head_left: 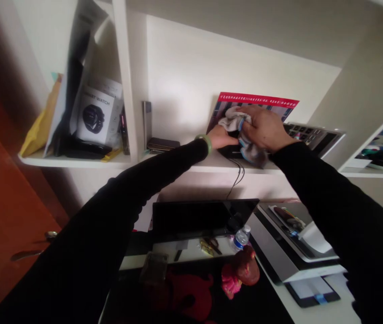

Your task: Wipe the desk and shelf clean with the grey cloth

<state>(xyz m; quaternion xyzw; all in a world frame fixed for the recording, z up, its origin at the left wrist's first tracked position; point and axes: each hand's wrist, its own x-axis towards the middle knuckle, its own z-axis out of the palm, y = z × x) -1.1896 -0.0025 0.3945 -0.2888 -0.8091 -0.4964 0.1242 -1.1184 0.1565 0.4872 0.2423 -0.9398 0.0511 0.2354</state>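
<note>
My right hand [266, 129] is closed round a crumpled grey-white cloth [254, 153] with blue edging, over the wall shelf. Just to its left, my left hand [219, 137], with a green bangle [205, 142] at the wrist, grips at a dark object under the cloth. That object is mostly hidden, so its kind cannot be made out. Behind both hands a group photo with a red banner [259, 98] leans against the back wall. A black cable [239, 174] hangs down from the shelf below the hands.
A smart watch box [94, 118] and packets fill the left compartment. Dark wallets [162, 144] lie on the shelf [198, 169]. To the right leans a silver keyboard-like device [316, 137]. Below are a monitor [205, 218], water bottle [241, 238], doll [240, 271] and printer [289, 252].
</note>
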